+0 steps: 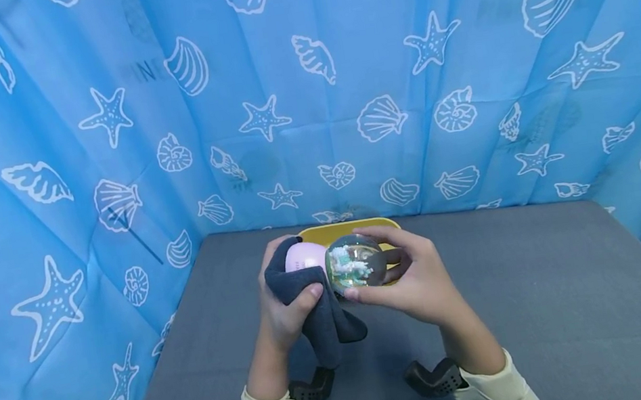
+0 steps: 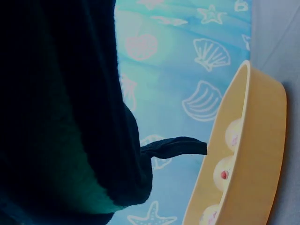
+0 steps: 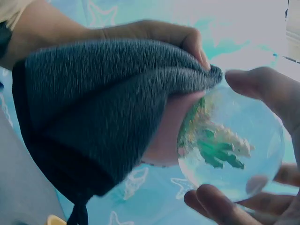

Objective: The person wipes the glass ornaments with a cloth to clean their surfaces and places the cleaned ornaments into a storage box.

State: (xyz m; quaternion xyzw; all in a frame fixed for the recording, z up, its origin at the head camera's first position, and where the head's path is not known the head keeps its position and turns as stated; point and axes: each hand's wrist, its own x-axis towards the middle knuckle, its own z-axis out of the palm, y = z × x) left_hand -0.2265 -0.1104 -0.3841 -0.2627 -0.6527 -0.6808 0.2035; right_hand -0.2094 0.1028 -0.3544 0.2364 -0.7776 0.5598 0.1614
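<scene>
A snow globe with a clear ball (image 1: 356, 262) and a pale pink base (image 1: 306, 257) is held sideways between my two hands. My left hand (image 1: 279, 311) grips the base through a dark grey cloth (image 1: 320, 319), thumb pressed on the cloth's near side. With thumb and fingers curved around the clear ball, my right hand (image 1: 426, 274) holds the other end. White and green figures show inside the glass in the right wrist view. There the cloth (image 3: 103, 108) covers much of the pink base (image 3: 164, 136). Dark cloth (image 2: 70, 93) fills the left part of the left wrist view.
Behind the hands, a yellow container (image 1: 355, 226) stands on the grey table (image 1: 523, 287). Several whitish round things (image 2: 224, 173) with small coloured marks sit in it. A blue curtain (image 1: 317, 91) with white shells and starfish hangs behind and at the sides.
</scene>
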